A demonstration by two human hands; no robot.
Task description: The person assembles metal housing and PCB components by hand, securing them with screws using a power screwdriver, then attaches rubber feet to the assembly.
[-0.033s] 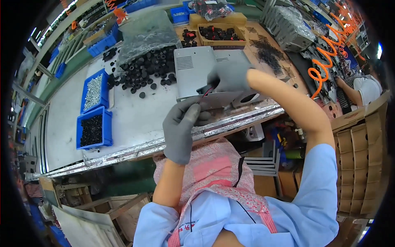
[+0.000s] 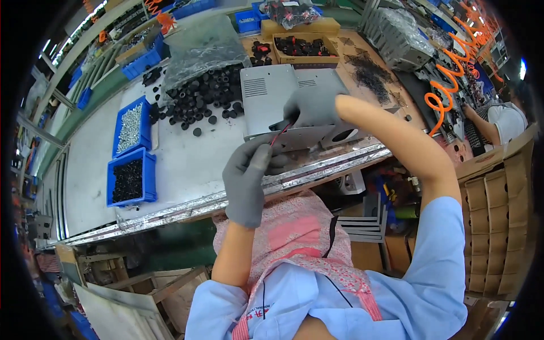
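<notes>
Grey gloves cover both of my hands. My left hand (image 2: 245,178) is closed in front of the casing, thumb and fingers pinching a thin red and black wire (image 2: 277,136). The wire runs up to a dark opening at the casing's near side. My right hand (image 2: 314,106) lies over the top of the grey metal casing (image 2: 266,93), fingers curled down toward that opening. Something dark shows by its fingertips, but what they grip is hidden. The casing has slotted vents and stands near the table's front edge.
Black round caps (image 2: 198,96) lie in a pile left of the casing. Two blue bins hold silver screws (image 2: 130,126) and small black parts (image 2: 127,180). A cardboard box (image 2: 300,58) of black and red parts stands behind. Orange coiled hose (image 2: 436,102) hangs right, near another person.
My left hand has shifted slightly left and down with the wire. My right hand has barely moved.
</notes>
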